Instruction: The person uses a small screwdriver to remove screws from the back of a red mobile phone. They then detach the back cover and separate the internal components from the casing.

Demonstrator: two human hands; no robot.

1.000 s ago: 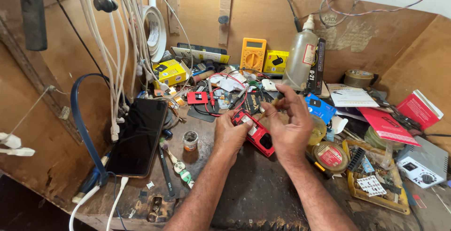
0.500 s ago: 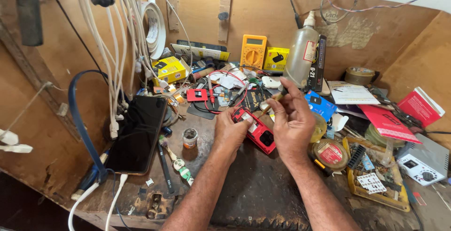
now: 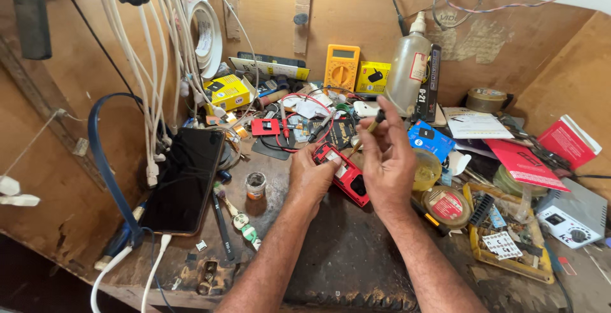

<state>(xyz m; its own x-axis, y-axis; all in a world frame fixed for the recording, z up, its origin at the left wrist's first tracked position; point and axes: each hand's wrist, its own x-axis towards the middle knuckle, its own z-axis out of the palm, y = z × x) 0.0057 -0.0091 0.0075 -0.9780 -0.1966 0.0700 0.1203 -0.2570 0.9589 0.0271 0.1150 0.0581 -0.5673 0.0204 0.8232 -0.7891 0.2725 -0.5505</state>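
A small red phone (image 3: pixel 349 182) lies on the dark bench mat (image 3: pixel 344 256) in the middle of the view. My left hand (image 3: pixel 310 176) grips its upper left end and holds it down. My right hand (image 3: pixel 387 157) is raised just right of the phone, fingers pinched on a thin screwdriver (image 3: pixel 369 128) with a dark cap and yellowish shaft. Its tip slants down toward the top of the phone. Whether the tip touches the phone, I cannot tell.
A black phone (image 3: pixel 186 179) leans at the left under hanging white cables (image 3: pixel 153 97). A yellow multimeter (image 3: pixel 341 68), a clear bottle (image 3: pixel 407 65) and yellow boxes (image 3: pixel 228 92) stand at the back. Tape rolls (image 3: pixel 447 206), red booklets (image 3: pixel 523 163) and a parts tray (image 3: pixel 509 249) crowd the right.
My right hand has lifted slightly and turned the screwdriver more upright above the phone. My left hand stays on the red phone. The camera has shifted a little.
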